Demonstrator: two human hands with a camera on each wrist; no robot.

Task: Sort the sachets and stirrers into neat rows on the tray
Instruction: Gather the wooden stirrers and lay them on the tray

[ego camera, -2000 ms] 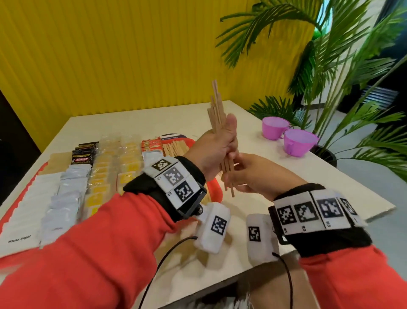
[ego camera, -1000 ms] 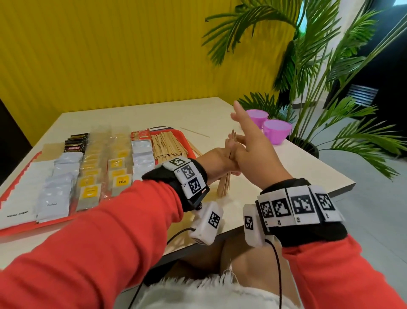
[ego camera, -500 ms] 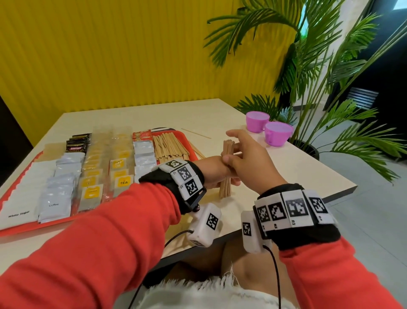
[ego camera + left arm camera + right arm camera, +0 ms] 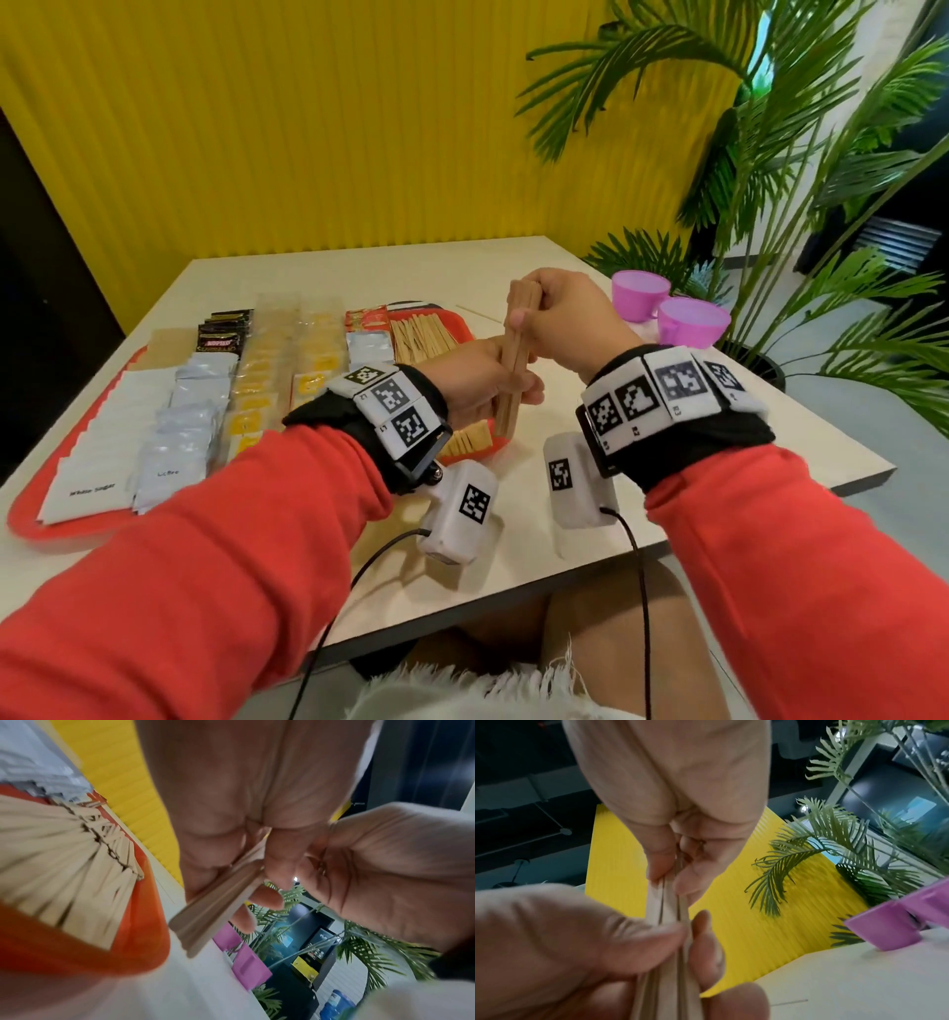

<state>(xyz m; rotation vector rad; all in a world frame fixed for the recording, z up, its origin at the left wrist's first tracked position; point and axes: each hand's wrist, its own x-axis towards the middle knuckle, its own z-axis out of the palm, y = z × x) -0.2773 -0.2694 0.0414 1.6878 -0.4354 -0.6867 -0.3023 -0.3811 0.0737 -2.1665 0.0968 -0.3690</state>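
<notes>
A bundle of wooden stirrers [image 4: 513, 360] stands upright just above the table, right of the red tray [image 4: 31, 509]. My left hand [image 4: 485, 383] grips its lower half, and my right hand [image 4: 557, 321] pinches its upper end. The left wrist view shows the bundle of stirrers [image 4: 221, 902] between the fingers of both hands. In the right wrist view the stirrers [image 4: 667, 914] run from my right fingertips down into my left hand. On the tray lie rows of sachets [image 4: 200, 411] and a row of flat stirrers [image 4: 421, 334].
Two pink cups [image 4: 667, 308] stand at the table's right edge beside a potted palm [image 4: 770, 205]. A single stirrer [image 4: 480, 313] lies on the table beyond the tray. A yellow ribbed wall [image 4: 308, 128] backs the table. The table's near edge is close to my wrists.
The bundle came down from raised in the air to upright near the table. My right hand went from open and flat against its top to pinching its upper end.
</notes>
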